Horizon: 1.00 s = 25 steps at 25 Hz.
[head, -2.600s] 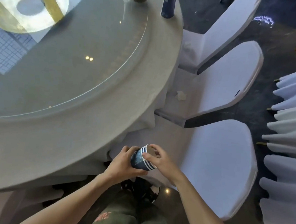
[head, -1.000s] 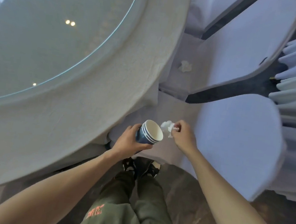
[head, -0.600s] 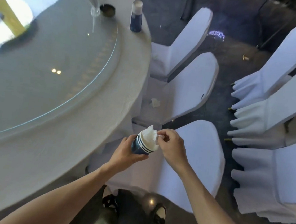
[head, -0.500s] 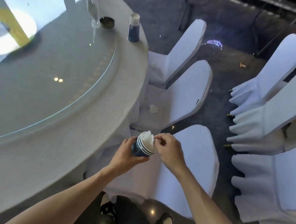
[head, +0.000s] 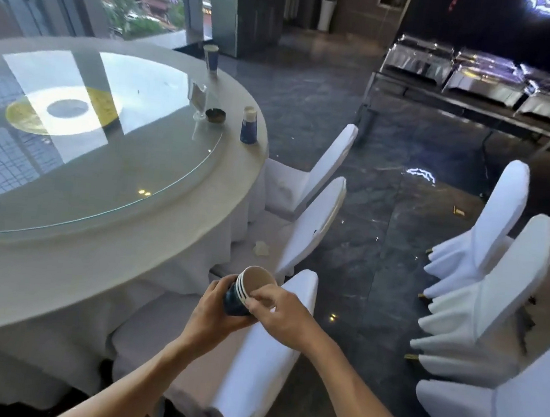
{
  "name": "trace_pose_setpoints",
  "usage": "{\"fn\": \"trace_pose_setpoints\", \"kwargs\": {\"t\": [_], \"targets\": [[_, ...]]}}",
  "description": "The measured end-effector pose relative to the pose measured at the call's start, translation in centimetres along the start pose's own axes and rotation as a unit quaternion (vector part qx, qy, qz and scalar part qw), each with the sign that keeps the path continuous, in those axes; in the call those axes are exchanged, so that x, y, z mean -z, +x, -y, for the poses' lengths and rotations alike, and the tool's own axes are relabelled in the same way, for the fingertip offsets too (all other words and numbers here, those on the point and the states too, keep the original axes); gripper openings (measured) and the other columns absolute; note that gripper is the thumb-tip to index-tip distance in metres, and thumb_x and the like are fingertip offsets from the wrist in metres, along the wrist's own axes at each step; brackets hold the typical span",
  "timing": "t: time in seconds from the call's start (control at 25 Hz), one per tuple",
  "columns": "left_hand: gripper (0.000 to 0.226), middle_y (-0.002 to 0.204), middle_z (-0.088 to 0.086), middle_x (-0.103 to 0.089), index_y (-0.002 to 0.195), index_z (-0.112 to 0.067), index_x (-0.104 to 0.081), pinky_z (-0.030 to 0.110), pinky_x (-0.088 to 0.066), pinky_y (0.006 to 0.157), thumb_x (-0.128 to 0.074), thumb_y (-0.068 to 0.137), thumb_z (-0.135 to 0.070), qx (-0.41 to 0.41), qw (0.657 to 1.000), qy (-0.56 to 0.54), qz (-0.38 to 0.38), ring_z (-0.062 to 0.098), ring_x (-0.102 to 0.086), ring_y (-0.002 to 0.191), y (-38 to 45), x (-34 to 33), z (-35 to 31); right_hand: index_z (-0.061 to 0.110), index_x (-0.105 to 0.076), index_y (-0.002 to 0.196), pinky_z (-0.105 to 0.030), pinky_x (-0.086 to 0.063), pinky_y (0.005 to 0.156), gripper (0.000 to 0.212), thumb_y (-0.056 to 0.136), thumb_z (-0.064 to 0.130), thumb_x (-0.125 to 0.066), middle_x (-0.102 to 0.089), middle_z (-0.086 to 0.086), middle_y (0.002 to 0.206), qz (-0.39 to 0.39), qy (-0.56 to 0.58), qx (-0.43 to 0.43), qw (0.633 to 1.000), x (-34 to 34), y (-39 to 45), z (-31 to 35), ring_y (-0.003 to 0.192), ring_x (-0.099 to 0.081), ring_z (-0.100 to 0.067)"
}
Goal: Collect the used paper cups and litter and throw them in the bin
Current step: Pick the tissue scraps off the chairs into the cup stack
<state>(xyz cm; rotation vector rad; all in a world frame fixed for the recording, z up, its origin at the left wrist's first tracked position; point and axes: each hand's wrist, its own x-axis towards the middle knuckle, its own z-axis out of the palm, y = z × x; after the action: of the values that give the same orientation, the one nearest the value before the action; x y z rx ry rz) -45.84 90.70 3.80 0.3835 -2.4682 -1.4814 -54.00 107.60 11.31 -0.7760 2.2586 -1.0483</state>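
- Left hand point(head: 213, 313) is gripping stacked blue cups point(head: 245, 291), tilted.
- Right hand point(head: 282, 313) is pinching their rim, fingers curled.
- Crumpled scrap point(head: 260, 248), probably tissue, is lying on chair seat point(head: 274, 238).

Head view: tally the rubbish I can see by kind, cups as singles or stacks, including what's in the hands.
Blue paper cups or stacks: 3 (held cup stack in left hand and right hand; near table cup; far table cup)
Crumpled tissues: 1 (tissue on chair seat)
Floor scraps: 1 (floor scrap)
Total: 5
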Motion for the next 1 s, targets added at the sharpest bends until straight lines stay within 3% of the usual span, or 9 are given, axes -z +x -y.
{"fn": "trace_pose_setpoints", "kwargs": {"t": [0.12, 0.16, 0.28, 0.4, 0.6, 0.72, 0.84, 1.0], "targets": [[0.079, 0.119, -0.008, -0.068, 0.128, -0.036, -0.056, 0.034, -0.059, 0.088, -0.094, 0.062, -0.055, -0.012, 1.000, -0.025, -0.002, 0.014, -0.068, 0.106, 0.3, -1.9, -2.1, 0.022, -0.076, 0.101, -0.022, -0.051, 0.081, 0.027, 0.094, 0.041, -0.058, -0.066, 0.013, 0.097, 0.015, -0.027, 0.016, 0.999, 2.6, -1.2, -0.8, 0.092, -0.063, -0.004], [0.081, 0.118, -0.008, -0.069, 0.129, -0.035, -0.055, 0.036, -0.060, 0.087, -0.094, 0.062, -0.056, -0.015, 1.000, -0.024, -0.005, 0.015, -0.069, 0.105, 0.6, -2.4, -2.5, 0.022, -0.075, 0.096, -0.028, -0.053, 0.080, 0.024, 0.094, 0.039, -0.058, -0.066, 0.013, 0.092, 0.014, -0.027, 0.018, 0.999, 3.5, -1.2, -1.2, 0.089, -0.064, -0.007], [0.084, 0.118, -0.015, -0.068, 0.130, -0.039, -0.052, 0.022, -0.059, 0.083, -0.093, 0.060, -0.062, -0.012, 1.000, -0.005, -0.024, 0.006, -0.069, 0.105, 1.7, -3.8, -3.6, 0.024, -0.077, 0.092, -0.032, -0.056, 0.080, 0.017, 0.091, 0.034, -0.063, -0.071, 0.014, 0.081, 0.011, 0.009, 0.012, 1.000, 5.5, 0.0, -2.7, 0.083, -0.067, -0.005], [0.083, 0.120, -0.015, -0.066, 0.131, -0.036, -0.052, 0.018, -0.058, 0.083, -0.095, 0.062, -0.055, 0.008, 0.999, -0.013, -0.044, 0.005, -0.068, 0.107, 3.6, -5.6, -3.2, 0.023, -0.079, 0.095, -0.035, -0.061, 0.084, 0.018, 0.090, 0.033, -0.065, -0.076, 0.011, 0.085, 0.007, 0.036, 0.009, 0.999, 6.7, 2.1, -4.5, 0.087, -0.071, -0.006], [0.084, 0.122, -0.009, -0.067, 0.132, -0.033, -0.053, 0.025, -0.060, 0.088, -0.096, 0.063, -0.051, 0.054, 0.995, -0.052, -0.058, 0.008, -0.068, 0.109, 9.4, -10.1, -2.3, 0.035, -0.076, 0.091, -0.027, -0.061, 0.076, 0.014, 0.089, 0.040, -0.063, -0.075, 0.016, 0.084, 0.032, 0.017, 0.008, 0.999, 10.2, 7.8, -8.4, 0.084, -0.070, -0.001], [0.087, 0.126, -0.009, -0.067, 0.136, -0.031, -0.054, 0.030, -0.059, 0.094, -0.096, 0.063, -0.051, 0.076, 0.994, -0.052, -0.059, 0.009, -0.068, 0.112, 14.3, -12.3, -2.3, 0.029, -0.075, 0.087, -0.020, -0.054, 0.067, 0.015, 0.089, 0.037, -0.062, -0.073, 0.014, 0.079, 0.049, -0.007, 0.003, 0.999, 13.7, 11.9, -10.0, 0.076, -0.067, 0.000], [0.082, 0.117, -0.017, -0.071, 0.129, -0.041, -0.059, 0.032, -0.060, 0.090, -0.097, 0.057, -0.056, 0.113, 0.988, -0.057, -0.092, 0.003, -0.069, 0.106, 17.5, -13.4, -3.0, 0.026, -0.077, 0.093, -0.026, -0.056, 0.074, 0.017, 0.089, 0.033, -0.062, -0.075, 0.011, 0.084, 0.073, -0.039, 0.019, 0.996, 16.7, 15.5, -10.5, 0.080, -0.068, -0.003], [0.089, 0.115, -0.021, -0.070, 0.125, -0.049, -0.058, 0.035, -0.058, 0.090, -0.092, 0.046, -0.071, 0.172, 0.973, -0.042, -0.146, 0.000, -0.068, 0.105, 21.2, -14.1, -3.1, 0.024, -0.079, 0.101, -0.016, -0.051, 0.075, 0.017, 0.092, 0.028, -0.064, -0.078, 0.010, 0.095, 0.112, -0.077, 0.056, 0.989, 19.7, 20.9, -11.5, 0.082, -0.065, 0.000]]}}
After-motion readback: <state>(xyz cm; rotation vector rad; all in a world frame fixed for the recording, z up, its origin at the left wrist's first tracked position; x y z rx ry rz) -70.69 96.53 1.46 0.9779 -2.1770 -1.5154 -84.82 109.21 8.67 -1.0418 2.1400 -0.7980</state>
